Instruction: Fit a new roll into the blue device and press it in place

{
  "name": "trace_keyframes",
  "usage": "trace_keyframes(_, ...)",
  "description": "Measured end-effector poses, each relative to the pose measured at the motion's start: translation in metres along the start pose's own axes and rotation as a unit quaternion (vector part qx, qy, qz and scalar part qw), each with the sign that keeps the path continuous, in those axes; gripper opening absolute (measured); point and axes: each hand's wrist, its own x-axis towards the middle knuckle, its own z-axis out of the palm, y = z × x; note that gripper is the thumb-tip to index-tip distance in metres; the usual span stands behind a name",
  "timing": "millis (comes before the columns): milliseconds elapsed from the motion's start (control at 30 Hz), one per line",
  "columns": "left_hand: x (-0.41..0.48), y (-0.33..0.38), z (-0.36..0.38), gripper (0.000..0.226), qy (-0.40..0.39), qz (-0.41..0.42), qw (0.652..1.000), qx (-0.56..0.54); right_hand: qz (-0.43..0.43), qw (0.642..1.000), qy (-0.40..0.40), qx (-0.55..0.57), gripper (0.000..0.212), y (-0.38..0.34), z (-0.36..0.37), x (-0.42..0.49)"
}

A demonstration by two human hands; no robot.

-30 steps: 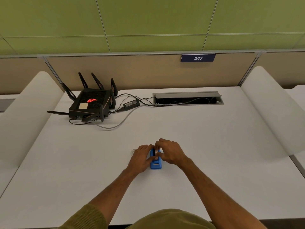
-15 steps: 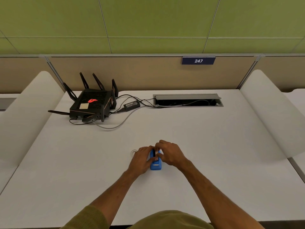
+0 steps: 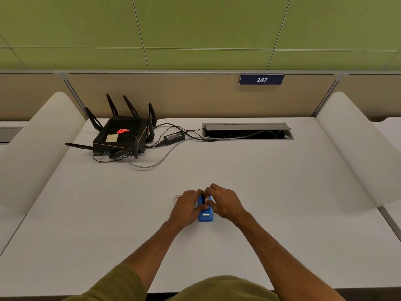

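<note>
Blue device (image 3: pixel 205 215) lies near-centre on white desk (image 3: pixel 282 192) | left hand (image 3: pixel 187 208) grips its left side | right hand (image 3: pixel 225 204) pinches a small pale piece at its black slot | judgement: brace the body, keep the piece square to the slot.

Office cubicle: partition panel (image 3: pixel 173 94) with number plate "247" (image 3: pixel 261 79), white surface (image 3: pixel 260 181), cable hatch (image 3: pixel 247 131), router (image 3: pixel 121 135) far left.

Head-worn view, down over desk (image 3: pixel 282 203)
</note>
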Motion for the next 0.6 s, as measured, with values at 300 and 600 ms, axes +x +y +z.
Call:
trace_keyframes(300,0.0013,0.0015,0.0008,0.048,-0.001,-0.013,1.0,0.016,0.006,1.0,0.009,-0.009,0.029,-0.003,0.0045,-0.0048)
trace_keyframes(600,0.0023,0.0007,-0.0008,0.05,-0.009,-0.013,0.999,0.033,0.007,1.0,0.018,-0.005,0.035,-0.003,0.0043,-0.0061)
